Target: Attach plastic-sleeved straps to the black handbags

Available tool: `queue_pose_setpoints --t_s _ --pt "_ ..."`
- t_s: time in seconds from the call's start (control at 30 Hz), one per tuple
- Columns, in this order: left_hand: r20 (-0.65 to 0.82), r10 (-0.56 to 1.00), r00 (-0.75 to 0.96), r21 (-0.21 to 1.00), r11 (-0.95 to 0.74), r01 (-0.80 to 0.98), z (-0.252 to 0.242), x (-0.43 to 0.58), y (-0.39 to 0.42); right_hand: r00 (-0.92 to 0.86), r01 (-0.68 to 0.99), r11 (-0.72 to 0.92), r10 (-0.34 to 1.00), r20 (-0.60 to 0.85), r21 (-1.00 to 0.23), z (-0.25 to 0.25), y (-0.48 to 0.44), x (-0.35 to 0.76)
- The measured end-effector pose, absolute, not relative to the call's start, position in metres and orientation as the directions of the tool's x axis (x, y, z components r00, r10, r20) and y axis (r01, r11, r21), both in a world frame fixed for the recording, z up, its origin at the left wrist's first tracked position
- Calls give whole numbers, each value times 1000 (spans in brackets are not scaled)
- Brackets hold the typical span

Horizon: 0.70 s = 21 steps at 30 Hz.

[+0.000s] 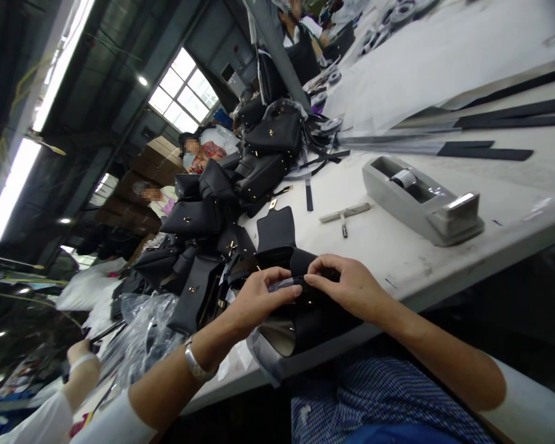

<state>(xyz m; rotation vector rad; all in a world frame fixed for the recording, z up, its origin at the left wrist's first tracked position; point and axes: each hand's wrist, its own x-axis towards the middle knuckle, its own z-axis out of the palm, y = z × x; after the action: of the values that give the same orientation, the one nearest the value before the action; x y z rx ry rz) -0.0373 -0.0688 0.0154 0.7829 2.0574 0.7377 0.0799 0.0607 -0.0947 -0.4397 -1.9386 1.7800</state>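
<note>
A black handbag (326,324) lies at the table's near edge, its flap (277,229) with a gold clasp turned out toward the far side. My left hand (259,299), with a watch at the wrist, is closed on the bag's upper edge, thumb on top. A greyish, see-through strip (281,284) shows under that thumb. Close by, my right hand (351,285) pinches the same edge between thumb and curled fingers. The fingertips nearly meet, and what lies right under them is partly hidden. Light lining or film shows at the bag's lower left side.
Right of the bag stands a grey tape dispenser (420,200), with a T-shaped metal tool (345,214) beside it. Black handbags (259,176) are heaped at left, near clear plastic wrap (145,330). Black strips (488,151) lie farther back. Another person's hand (82,364) is at far left.
</note>
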Motion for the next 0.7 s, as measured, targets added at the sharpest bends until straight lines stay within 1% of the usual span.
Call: queue_pose_setpoints --t_s 0.07,0.2,0.3,0.37,0.47,0.53,0.6,0.7 --pt "-447 739 -503 693 642 328 15 -36 -69 -829 -81 122 543 134 -989 -94 58 79" --pt "-355 766 -537 656 613 441 8 -34 -70 -807 -90 176 564 176 -980 -91 55 84" --pt "-299 806 -510 659 562 500 4 -34 -72 -788 -103 253 570 234 -962 -90 51 95" --pt "-265 832 -488 651 527 546 3 -34 -76 -751 -123 341 582 313 -932 -90 44 103" --pt "-229 849 -476 656 496 569 4 -36 -83 -654 -146 539 577 490 -829 -94 28 113" --pt "-227 844 -485 668 498 553 3 -38 -87 -605 -121 660 544 582 -742 -99 17 116" --pt "-236 834 -499 678 509 531 1 -40 -89 -592 -84 737 505 628 -671 -103 9 118" --pt "-253 814 -522 714 521 468 -5 -43 -91 -555 -95 806 444 703 -584 -106 2 117"
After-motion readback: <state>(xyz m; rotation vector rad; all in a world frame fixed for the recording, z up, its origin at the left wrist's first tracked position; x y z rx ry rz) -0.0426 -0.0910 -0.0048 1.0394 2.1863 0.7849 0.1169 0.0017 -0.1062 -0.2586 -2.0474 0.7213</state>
